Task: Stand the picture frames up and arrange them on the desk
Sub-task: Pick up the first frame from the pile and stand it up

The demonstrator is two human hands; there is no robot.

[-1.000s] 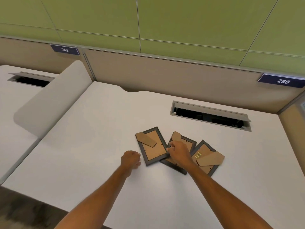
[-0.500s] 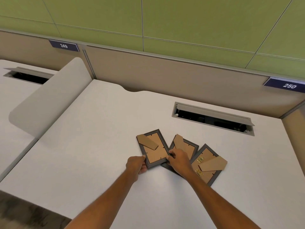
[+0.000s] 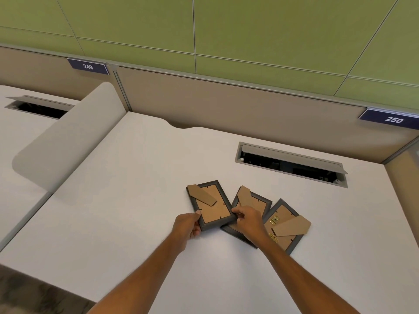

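Three dark picture frames lie face down on the white desk [image 3: 136, 200], brown backs and cardboard stands up. The left frame [image 3: 213, 209] overlaps the middle frame [image 3: 255, 203], which overlaps the right frame [image 3: 283, 218] with small gold hangers. My left hand [image 3: 187, 226] grips the left frame's near-left corner, thumb on its edge. My right hand [image 3: 248, 219] pinches the same frame's near-right corner and covers part of the middle frame.
An open cable hatch [image 3: 290, 163] is set into the desk behind the frames. A beige partition [image 3: 226, 105] runs along the back with labels 249 and 250. A rounded grey divider [image 3: 68, 137] separates the neighbouring desk at left.
My left hand moved right from a loose fist on the desk and took hold of the left frame's corner. My right hand shifted from the middle frame to the left frame's edge.
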